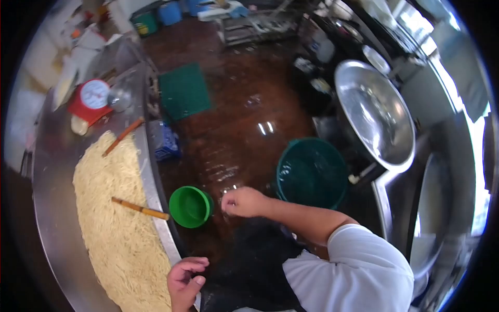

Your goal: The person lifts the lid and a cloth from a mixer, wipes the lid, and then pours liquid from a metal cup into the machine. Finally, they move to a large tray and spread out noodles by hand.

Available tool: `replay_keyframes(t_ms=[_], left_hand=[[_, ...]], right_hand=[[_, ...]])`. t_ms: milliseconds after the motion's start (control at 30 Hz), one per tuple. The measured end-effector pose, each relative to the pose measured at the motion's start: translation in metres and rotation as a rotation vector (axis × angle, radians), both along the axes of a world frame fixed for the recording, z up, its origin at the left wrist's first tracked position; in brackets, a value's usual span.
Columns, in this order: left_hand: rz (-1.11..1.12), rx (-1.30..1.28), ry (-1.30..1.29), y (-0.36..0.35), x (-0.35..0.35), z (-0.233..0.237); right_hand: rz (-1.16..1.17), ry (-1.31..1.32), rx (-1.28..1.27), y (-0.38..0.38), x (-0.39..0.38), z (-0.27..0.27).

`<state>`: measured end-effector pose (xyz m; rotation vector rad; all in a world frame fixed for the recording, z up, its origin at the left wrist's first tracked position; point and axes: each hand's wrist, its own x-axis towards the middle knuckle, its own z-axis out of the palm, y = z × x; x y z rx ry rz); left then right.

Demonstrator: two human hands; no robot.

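- The noodles [112,223] lie spread in a long pale bed on the steel surface [52,171]. Judging by this, the spreading looks largely done, and neither hand is in them.
- The bed's long axis follows the surface's right edge, from the red scale [93,99] at the far end to the near end.
- Two wooden sticks rest on it. The nearer stick [140,209] lies crosswise, its tip overhanging the edge towards the green bowl [191,206] on the floor.
- The left hand [187,281] sits at the near edge beside the noodles, fingers half-curled and empty.
- The right hand [244,202] hangs over the floor in a loose fist; I cannot tell whether it holds anything.
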<state>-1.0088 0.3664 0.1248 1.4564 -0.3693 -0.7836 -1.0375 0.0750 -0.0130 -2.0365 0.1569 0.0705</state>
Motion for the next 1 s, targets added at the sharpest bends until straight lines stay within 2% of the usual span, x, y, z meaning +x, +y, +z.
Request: replay_keyframes(t_ms=[33,100,200,267,367,500,767,833,900,967,1000], left_hand=[[-0.066,0.009,-0.046,0.001,0.004,-0.004],[-0.083,-0.027,0.032,-0.002,0.009,-0.003],[-0.150,-0.043,0.054,0.001,0.005,-0.008],[-0.264,-0.055,0.093,0.007,0.001,-0.015],[-0.309,-0.021,0.106,0.005,-0.014,-0.028],[-0.397,-0.054,0.159,-0.001,-0.029,-0.031],[-0.252,0.062,0.093,-0.044,-0.046,-0.031],[-0.130,0.175,0.084,-0.066,-0.053,-0.034],[-0.122,0.223,0.101,-0.094,-0.058,-0.035],[-0.141,0.266,0.095,-0.123,-0.068,-0.032],[-0.137,0.287,0.117,-0.135,-0.072,-0.031]], right_hand=[[-0.099,0.041,0.027,-0.005,-0.016,-0.009],[-0.249,0.044,-0.031,-0.006,-0.052,-0.024],[-0.347,0.210,-0.067,0.009,-0.115,-0.040],[-0.352,0.273,-0.091,0.028,-0.153,-0.046],[-0.378,0.375,-0.137,0.050,-0.201,-0.064],[-0.482,0.413,-0.205,0.025,-0.250,-0.075],[-1.237,0.613,-0.384,-0.171,-0.313,-0.125],[-1.288,0.693,-0.333,-0.215,-0.323,-0.129],[-1.347,0.645,-0.424,-0.252,-0.334,-0.157],[-1.228,0.754,-0.413,-0.285,-0.338,-0.162],[-1.240,0.794,-0.456,-0.295,-0.341,-0.174]])
